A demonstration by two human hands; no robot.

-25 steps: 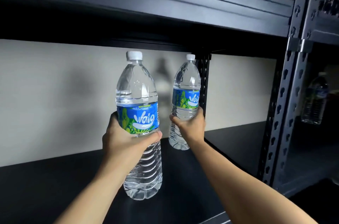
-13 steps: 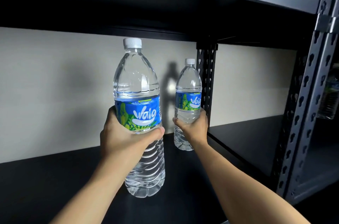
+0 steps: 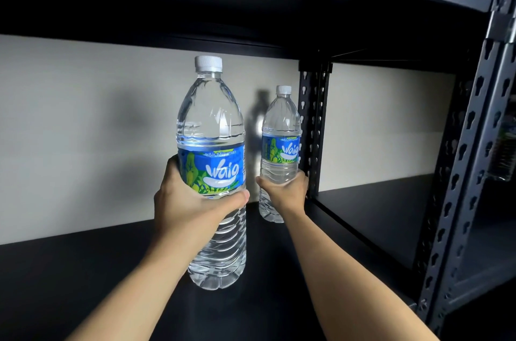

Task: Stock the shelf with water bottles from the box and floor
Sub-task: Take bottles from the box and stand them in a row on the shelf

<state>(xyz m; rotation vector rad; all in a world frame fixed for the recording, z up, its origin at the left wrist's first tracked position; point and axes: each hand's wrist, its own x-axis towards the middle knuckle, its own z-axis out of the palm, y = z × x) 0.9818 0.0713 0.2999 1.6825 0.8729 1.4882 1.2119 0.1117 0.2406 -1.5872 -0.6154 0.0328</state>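
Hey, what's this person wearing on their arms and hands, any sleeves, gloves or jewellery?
Nothing worn is visible. The left hand and right hand are bare, with no gloves and no rings on the fingers in view. The left forearm and right forearm are uncovered down to the bottom edge of the picture, with no sleeves, watch or bracelet showing.

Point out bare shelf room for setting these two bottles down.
Widest: the shelf board left of the near bottle, up to the wall. Also bare: the next bay's board, between the rear post and front upright. Crowded: between the far bottle and that post.
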